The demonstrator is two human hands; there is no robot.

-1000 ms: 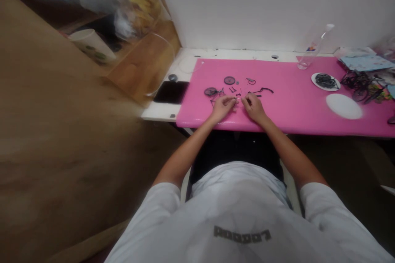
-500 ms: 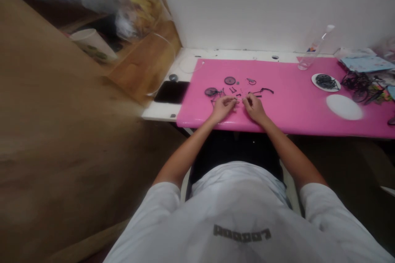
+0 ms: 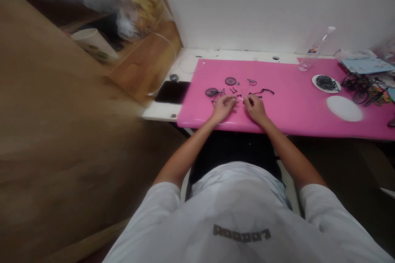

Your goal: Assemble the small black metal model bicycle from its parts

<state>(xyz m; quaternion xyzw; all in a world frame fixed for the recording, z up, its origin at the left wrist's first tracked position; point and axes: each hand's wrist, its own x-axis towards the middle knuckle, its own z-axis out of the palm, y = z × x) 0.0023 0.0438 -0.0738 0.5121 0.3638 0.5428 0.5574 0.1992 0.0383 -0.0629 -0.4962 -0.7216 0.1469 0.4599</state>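
My left hand (image 3: 224, 107) and my right hand (image 3: 254, 106) face each other above the pink cover (image 3: 286, 111), fingers pinched. A thin, light metal rod (image 3: 240, 98) spans the gap between their fingertips; its right end meets my right fingers. What my left fingertips pinch is too small to make out. Left of my left hand lies a dark wheel (image 3: 211, 92) with frame parts. Beyond the hands are a second wheel (image 3: 230, 81), small dark pieces (image 3: 233, 90) and a looped part (image 3: 252, 82). A long curved dark part (image 3: 268, 91) lies past my right hand.
A black flat object (image 3: 173, 92) lies at the cover's left edge. Farther right are a white plate (image 3: 314, 82) of black parts, a white disc (image 3: 345, 108), a pile of black parts (image 3: 359, 90) and a clear bottle (image 3: 311, 52). A white wall (image 3: 262, 8) stands behind.
The camera view has shifted very slightly. Both hands stay nearly in place, and the rod between them shows a little more of its length.
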